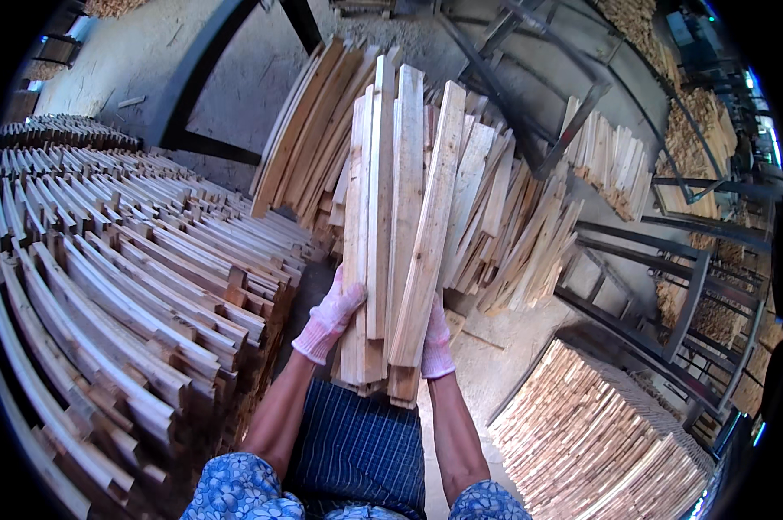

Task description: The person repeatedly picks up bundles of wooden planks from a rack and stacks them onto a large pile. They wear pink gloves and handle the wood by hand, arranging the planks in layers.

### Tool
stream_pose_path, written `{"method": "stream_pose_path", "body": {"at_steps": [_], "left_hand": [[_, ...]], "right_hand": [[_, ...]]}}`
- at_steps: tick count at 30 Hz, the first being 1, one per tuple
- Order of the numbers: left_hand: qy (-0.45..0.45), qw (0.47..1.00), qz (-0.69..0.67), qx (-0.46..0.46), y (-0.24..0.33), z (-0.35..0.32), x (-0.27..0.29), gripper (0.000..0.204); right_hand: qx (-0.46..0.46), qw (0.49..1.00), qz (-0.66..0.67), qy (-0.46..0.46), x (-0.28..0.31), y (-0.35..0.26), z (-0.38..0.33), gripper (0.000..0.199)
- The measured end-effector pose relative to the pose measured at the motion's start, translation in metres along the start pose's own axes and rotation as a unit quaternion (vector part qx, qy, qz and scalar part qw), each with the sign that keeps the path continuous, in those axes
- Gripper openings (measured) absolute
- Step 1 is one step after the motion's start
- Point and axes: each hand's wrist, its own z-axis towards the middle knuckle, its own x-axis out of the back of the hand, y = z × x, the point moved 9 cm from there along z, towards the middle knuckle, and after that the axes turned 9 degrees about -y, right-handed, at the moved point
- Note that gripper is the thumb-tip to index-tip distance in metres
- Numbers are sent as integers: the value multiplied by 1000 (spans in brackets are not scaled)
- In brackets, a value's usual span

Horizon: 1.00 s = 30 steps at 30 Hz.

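Note:
A bundle of long, pale wooden slats [406, 182] is held out lengthwise in front of me between both hands. My left hand [337, 310], in a pale pink knitted glove, presses against the bundle's left side near its lower end. On the right side my right hand [438, 336], gloved the same way, grips the bundle, its fingers mostly hidden behind the wood. The slats fan slightly, with uneven ends. Just beyond lies a loose pile of similar slats [309, 143] on the floor.
To the left rises a large stack of spaced slats [140, 286]. At the lower right sits a tightly packed block of wood pieces [582, 425]. Dark metal racks [643, 347] stand on the right, and a dark metal frame [196, 78] at the far left.

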Motion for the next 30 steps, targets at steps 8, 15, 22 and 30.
{"method": "stream_pose_path", "body": {"at_steps": [8,15,22,30], "left_hand": [[14,990,62,-125,194,-130,-63,113],[-27,967,63,-246,311,-244,-107,116],[-46,959,-27,-279,385,-321,-146,126],[-51,942,-70,-325,398,-342,-135,130]], "right_hand": [[174,918,-355,-14,-152,-184,-124,38],[306,752,-583,-29,-247,-293,-238,54],[242,940,-228,-77,-292,-360,-363,58],[228,945,-229,-50,-266,-334,-389,56]]}}
